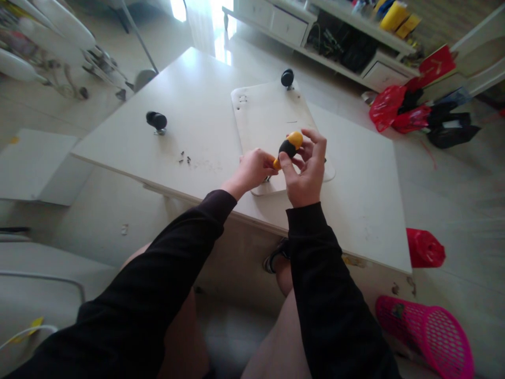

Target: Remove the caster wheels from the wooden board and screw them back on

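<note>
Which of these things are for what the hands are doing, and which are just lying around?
Seem part of the job:
- screwdriver, in the right hand
- white board, under both hands
- black wheel at the board's far corner
- loose wheel on the table
- small dark screws

Seem just lying around:
- pink basket
- red plastic bag

The desk [359,168] is finished smooth and glossy. At two o'clock, smooth plastic is seen on the yellow-black tool [287,149]; at ten, plastic and metal on the caster [158,121]; at four, plastic on the basket [424,326].
</note>
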`<action>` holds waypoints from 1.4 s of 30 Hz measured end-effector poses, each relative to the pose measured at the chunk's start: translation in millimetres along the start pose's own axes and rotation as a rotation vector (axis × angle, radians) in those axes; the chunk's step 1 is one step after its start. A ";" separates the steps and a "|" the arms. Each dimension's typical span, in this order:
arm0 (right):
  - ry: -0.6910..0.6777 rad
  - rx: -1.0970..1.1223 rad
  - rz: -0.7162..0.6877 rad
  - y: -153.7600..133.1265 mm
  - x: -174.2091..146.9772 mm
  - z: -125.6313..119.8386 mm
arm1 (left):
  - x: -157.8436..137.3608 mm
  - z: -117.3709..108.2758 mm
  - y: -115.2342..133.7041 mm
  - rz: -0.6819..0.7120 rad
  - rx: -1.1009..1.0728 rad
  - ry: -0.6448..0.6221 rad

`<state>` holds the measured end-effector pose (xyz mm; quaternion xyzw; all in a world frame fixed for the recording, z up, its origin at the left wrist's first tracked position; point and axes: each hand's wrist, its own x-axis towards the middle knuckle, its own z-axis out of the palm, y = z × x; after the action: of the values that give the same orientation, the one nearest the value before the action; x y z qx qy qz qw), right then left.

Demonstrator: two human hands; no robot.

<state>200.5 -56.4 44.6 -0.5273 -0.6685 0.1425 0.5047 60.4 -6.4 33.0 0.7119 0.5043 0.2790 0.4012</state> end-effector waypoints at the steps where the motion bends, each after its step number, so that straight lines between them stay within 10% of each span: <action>1: 0.002 -0.012 -0.012 1.2 0.5 1.0 | 0.4 0.4 0.8 -0.014 0.015 0.015; 42: 0.059 0.068 0.006 25.0 4.7 9.6 | 4.9 7.0 -3.9 -0.033 0.053 0.026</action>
<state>206.9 -39.1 24.7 -0.5158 -0.6464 0.1511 0.5416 65.7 -3.1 26.0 0.7104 0.5282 0.2682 0.3800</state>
